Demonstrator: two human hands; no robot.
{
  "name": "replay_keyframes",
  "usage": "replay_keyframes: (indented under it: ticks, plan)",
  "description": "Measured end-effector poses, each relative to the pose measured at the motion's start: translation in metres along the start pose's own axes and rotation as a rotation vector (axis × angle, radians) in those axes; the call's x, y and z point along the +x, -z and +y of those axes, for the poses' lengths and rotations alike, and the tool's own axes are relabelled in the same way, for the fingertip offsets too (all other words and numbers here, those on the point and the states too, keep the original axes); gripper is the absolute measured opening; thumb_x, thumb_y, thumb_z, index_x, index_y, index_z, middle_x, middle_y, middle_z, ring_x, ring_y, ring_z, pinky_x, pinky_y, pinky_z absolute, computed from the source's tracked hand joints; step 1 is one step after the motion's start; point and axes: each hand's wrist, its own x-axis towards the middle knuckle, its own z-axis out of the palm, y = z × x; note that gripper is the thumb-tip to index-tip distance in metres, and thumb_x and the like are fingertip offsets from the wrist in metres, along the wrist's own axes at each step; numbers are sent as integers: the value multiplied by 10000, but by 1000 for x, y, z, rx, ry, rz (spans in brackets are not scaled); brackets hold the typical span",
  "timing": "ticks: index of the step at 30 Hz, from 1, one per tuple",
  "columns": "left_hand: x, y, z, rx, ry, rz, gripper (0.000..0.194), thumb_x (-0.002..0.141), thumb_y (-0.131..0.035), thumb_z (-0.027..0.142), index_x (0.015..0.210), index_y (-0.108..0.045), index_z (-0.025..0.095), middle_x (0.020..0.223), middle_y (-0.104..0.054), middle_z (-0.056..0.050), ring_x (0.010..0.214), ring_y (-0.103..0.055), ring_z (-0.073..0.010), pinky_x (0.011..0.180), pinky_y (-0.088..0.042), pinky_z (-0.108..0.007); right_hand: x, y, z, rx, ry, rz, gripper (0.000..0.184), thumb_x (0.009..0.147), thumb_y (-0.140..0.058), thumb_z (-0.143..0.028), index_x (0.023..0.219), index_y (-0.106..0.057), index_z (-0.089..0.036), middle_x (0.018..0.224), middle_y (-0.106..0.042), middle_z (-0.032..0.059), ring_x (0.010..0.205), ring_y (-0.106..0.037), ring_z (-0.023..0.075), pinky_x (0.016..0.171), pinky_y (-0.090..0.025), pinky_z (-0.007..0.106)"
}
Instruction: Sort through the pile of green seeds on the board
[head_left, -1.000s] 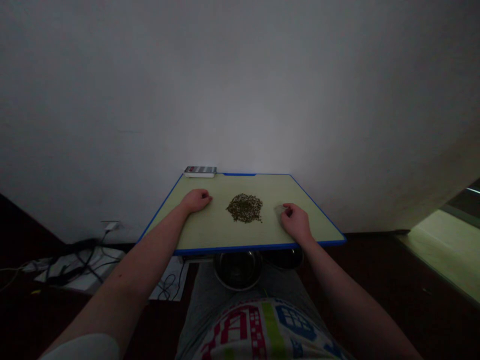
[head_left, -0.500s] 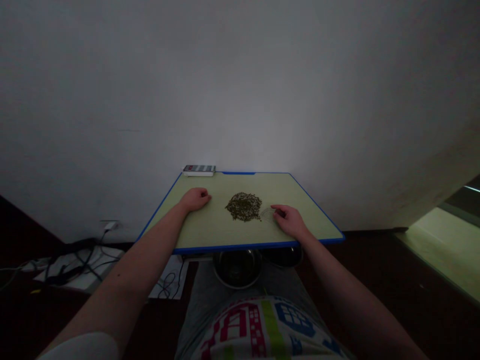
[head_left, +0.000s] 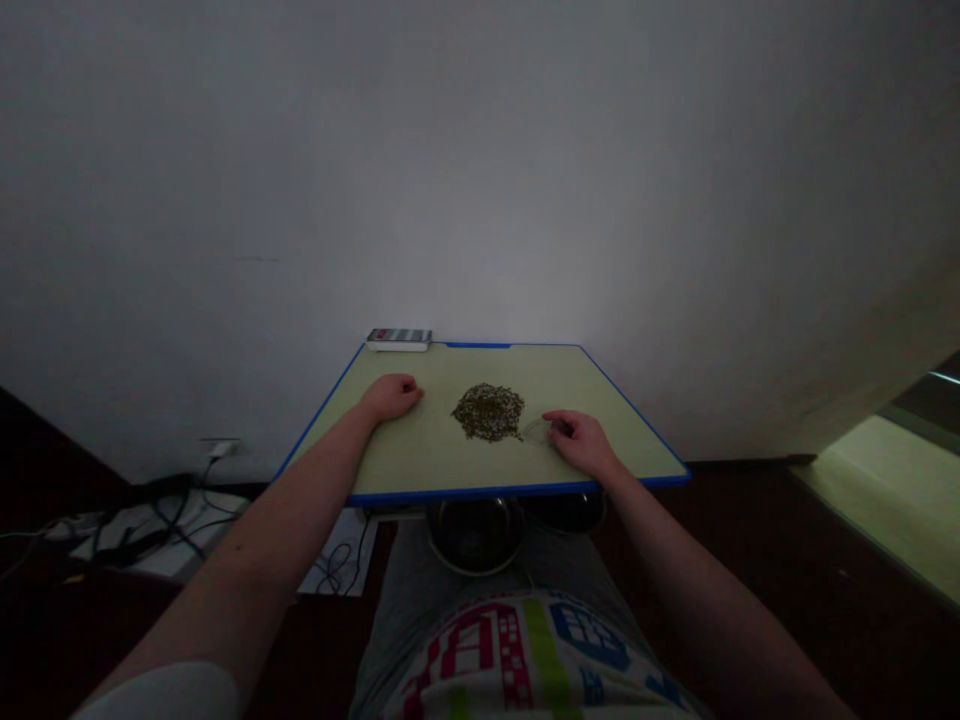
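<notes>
On a pale tray-like board [head_left: 420, 455] with a blue rim lies a loose heap of small greenish-brown beans or seeds [head_left: 489, 412]. To the left of the heap, my left hand [head_left: 391, 397] rests on the board, fingers curled closed; whatever may be inside them is hidden. Right of the heap, my right hand [head_left: 579, 440] pinches a thin clear plastic piece [head_left: 536, 431], whose see-through edge points at the heap's right side. Its exact kind is hard to make out.
A white box-like device [head_left: 399, 341] with a dark striped top stands at the board's back left corner, near the wall. Below the front edge, a metal bowl [head_left: 476, 540] sits on my lap beside a second dark bowl [head_left: 566, 512]. Cables [head_left: 176, 515] lie at lower left.
My right hand has moved left with the clear plastic piece, up to the heap's right edge, and has then stayed there. My left hand has not moved.
</notes>
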Motion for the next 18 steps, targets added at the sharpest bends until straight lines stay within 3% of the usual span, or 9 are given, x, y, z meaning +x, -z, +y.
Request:
replay_keyframes:
  ticks: [18]
  plan:
    - [1, -1, -1, -4, 8, -4, 336, 758, -425, 456, 700, -612, 183, 690, -629, -46, 640, -530, -165, 564, -337, -275, -3, 1, -4, 60, 9, -3, 313, 723, -521, -232, 985, -671, -146, 672, -623, 18, 564, -510, 120, 592, -424, 263]
